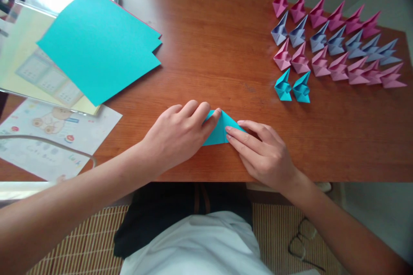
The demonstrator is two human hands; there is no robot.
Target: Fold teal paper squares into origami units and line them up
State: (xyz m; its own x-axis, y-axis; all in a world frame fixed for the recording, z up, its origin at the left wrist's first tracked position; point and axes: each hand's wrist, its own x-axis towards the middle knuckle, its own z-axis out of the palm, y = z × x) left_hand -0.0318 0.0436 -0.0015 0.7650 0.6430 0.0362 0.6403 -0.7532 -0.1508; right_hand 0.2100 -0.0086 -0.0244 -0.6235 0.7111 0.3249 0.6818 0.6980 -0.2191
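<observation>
Closest to me, down the head camera, is the white shirt [193, 245], with a pair of glasses [299, 235] low on the right side. Past the shirt, at the near edge of the brown table [206, 51], both hands are on one small piece of folded blue paper [217, 134]. The right hand [263, 150] lies rather flat, fingers close together, tips near the paper's middle line. The left hand [185, 131] is curled, with one fingertip by the top point. I can't see either thumb, so I can't tell if the hands pinch the paper or just press it.

The paper sits right between the hands: to the right of the left hand, and to the left of the right hand. Both touch it, so I can't call one nearer. It looks like a triangle. Its tip points away from the shirt, and its long way goes side to side, but fingers hide parts of it.

Farther off on the left, I see a stack of blue sheets [103, 47]. Far on the right are two blue folded shapes [284, 88], then light pink, purple and dark pink rows behind.
</observation>
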